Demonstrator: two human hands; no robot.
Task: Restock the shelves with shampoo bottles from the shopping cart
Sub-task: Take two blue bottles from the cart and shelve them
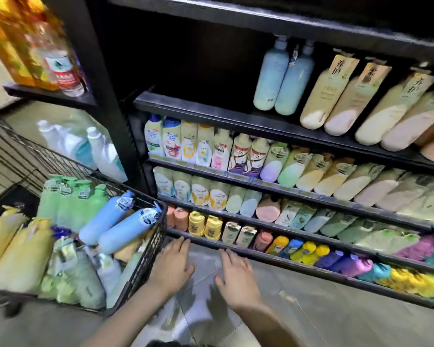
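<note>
A black wire shopping cart (158,236) stands at the lower left, full of shampoo bottles: two blue ones (115,221) on top, green ones (68,204) behind, yellow ones (13,249) at the left. Black shelves (211,108) rise ahead. The upper shelf holds two pale blue pump bottles (283,76) and cream bottles to their right; its left part is dark and bare. My left hand (172,265) and my right hand (236,274) hover empty with fingers straight, just in front of the lowest shelf rail, right of the cart.
Lower shelves are packed with rows of mixed shampoo bottles (211,149). A side rack at the far left carries orange oil bottles and a water bottle (60,63), with white bottles (103,151) below. Grey tiled floor (311,309) lies under my hands.
</note>
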